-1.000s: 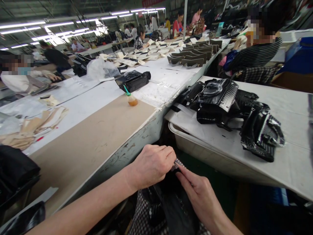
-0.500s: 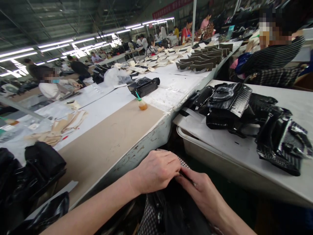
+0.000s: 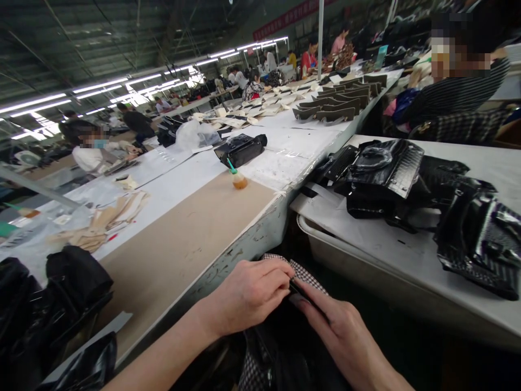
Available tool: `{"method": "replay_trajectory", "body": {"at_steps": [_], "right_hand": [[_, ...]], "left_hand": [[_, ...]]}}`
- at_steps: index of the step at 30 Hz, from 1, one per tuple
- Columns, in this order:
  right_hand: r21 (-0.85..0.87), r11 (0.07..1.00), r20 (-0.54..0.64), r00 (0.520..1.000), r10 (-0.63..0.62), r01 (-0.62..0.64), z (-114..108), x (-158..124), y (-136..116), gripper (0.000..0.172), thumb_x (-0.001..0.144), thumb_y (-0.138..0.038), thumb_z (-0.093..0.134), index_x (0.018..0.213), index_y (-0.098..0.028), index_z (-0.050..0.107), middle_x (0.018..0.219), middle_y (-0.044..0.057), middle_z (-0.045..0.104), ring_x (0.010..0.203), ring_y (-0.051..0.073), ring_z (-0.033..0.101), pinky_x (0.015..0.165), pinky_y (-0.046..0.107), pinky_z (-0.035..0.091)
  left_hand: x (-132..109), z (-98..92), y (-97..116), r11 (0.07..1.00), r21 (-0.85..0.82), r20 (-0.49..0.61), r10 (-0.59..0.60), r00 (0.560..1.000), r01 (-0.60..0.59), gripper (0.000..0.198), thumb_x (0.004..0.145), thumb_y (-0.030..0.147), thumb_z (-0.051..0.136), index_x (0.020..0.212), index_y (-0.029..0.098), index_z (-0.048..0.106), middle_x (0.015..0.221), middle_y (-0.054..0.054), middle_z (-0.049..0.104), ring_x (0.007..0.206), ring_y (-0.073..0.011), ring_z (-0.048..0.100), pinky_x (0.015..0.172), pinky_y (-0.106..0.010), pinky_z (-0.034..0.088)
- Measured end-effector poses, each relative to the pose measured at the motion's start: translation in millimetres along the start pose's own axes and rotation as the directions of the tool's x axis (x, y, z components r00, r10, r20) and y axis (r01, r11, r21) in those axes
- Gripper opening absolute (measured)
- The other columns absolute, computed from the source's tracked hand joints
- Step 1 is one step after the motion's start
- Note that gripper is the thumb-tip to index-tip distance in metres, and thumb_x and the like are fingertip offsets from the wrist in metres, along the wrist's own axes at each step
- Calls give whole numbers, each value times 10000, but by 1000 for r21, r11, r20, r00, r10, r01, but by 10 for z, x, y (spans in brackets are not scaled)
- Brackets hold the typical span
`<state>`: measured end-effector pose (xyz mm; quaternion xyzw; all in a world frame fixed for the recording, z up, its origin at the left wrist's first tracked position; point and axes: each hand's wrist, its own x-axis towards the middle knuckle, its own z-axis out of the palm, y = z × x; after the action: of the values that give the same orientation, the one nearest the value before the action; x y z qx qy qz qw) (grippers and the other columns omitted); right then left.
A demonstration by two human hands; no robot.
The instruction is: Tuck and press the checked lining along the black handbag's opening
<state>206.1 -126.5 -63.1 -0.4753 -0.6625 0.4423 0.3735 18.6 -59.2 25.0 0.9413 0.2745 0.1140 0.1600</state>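
Close in front of my body, my left hand (image 3: 250, 296) is closed, its fingertips pinching the edge of a black handbag (image 3: 291, 347). Just to the right, my right hand (image 3: 340, 326) grips the same bag's thin dark rim between thumb and fingers. The two hands almost touch at that edge. Most of the bag lies in shadow below them, so its shape is hard to make out. A brown-and-white checked cloth (image 3: 308, 275) shows behind the fingers and again beneath the bag.
A long table (image 3: 183, 228) runs along the left, bearing a glue bottle (image 3: 240, 183), a black bag (image 3: 242, 149) and dark bags (image 3: 77, 277) nearer me. Glossy black bags (image 3: 382, 168) cover part of the right-hand table (image 3: 411, 271). A co-worker (image 3: 459, 92) sits beyond it.
Both hands have shifted slightly down, and the left also a little left. More of the bag's dark rim and the checked cloth now shows between them. The view has turned slightly.
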Motion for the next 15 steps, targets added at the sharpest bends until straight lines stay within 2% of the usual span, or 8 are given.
{"method": "replay_trajectory", "body": {"at_steps": [4, 7, 11, 15], "right_hand": [[0, 1000, 8, 1000, 5, -5, -8, -15, 13, 412, 982, -295, 443, 1387, -266, 511, 1336, -1, 599, 1195, 206, 593, 1025, 308, 476], [4, 1000, 16, 1000, 14, -14, -19, -25, 14, 398, 984, -293, 452, 1377, -291, 520, 1318, -23, 613, 1179, 186, 605, 1011, 280, 484], [13, 1000, 11, 1000, 8, -9, -13, -21, 12, 376, 988, -306, 466, 1357, -317, 536, 1294, -43, 632, 1159, 165, 617, 1003, 239, 480], [13, 1000, -11, 1000, -10, 10, 11, -30, 30, 375, 988, -312, 472, 1358, -327, 534, 1304, -40, 626, 1161, 158, 614, 1008, 227, 473]], "left_hand": [[-5, 69, -4, 991, -105, -85, -92, 992, 83, 121, 866, 84, 530, 792, 169, 575, 968, -23, 697, 886, -131, 646, 762, -210, 489], [-9, 112, -9, 970, -204, -128, -159, 979, 131, 128, 812, 65, 584, 732, 164, 570, 891, -12, 697, 832, -129, 644, 766, -221, 485], [-21, 147, -23, 940, -275, -145, -246, 958, 200, 147, 784, 64, 619, 688, 159, 561, 817, -3, 687, 737, -116, 629, 713, -218, 477], [-19, 155, -43, 933, -293, -126, -257, 958, 211, 165, 781, 57, 618, 665, 153, 552, 792, -10, 684, 721, -119, 627, 685, -215, 469]]}}
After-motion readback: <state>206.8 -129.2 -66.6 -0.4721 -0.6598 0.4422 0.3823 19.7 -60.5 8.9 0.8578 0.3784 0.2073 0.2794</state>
